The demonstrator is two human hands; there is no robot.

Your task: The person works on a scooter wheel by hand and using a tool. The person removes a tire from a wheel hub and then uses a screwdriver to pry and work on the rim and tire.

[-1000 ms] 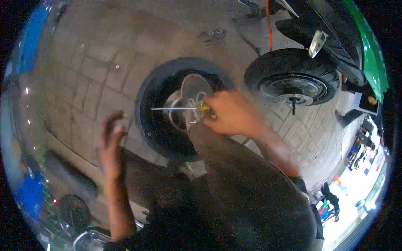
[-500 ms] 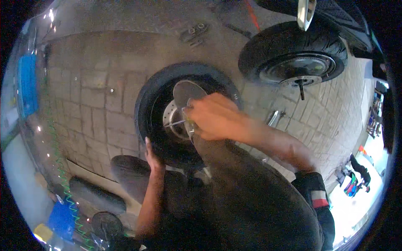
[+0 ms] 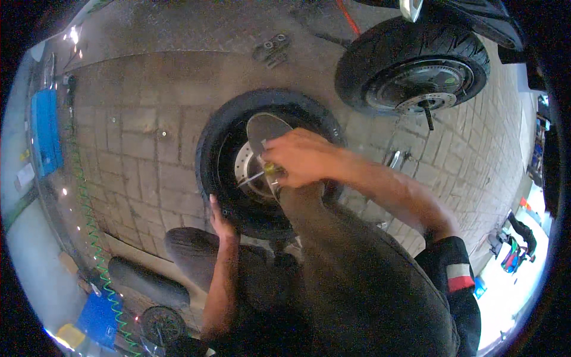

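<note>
Right hand: closed around the yellow-green handle of a slim, silver-shafted metal tool (image 3: 272,169); the right hand (image 3: 302,156) is positioned above the wheel, just beside the shoe.
Tool shaft: slanted down-left over the wheel; whether its tip is touching cannot be told.
Left hand: laid (image 3: 224,226) against the tyre's near-left edge, one digit extended; the rest are hidden, so a grip cannot be confirmed. Steadying is presumably served.
Wheel: a black-tyred motorcycle wheel (image 3: 221,126), laid flat on the grey-brown paving (image 3: 134,187) ahead of the body, its perforated silver brake disc (image 3: 243,159) facing up.
Shoe: a grey, rounded shoe (image 3: 264,127) is set over the wheel, probably so that it is weighed down.
Beyond: a second, black-tyred wheel (image 3: 377,62) is seen at upper right, with its axle protruding.
</note>
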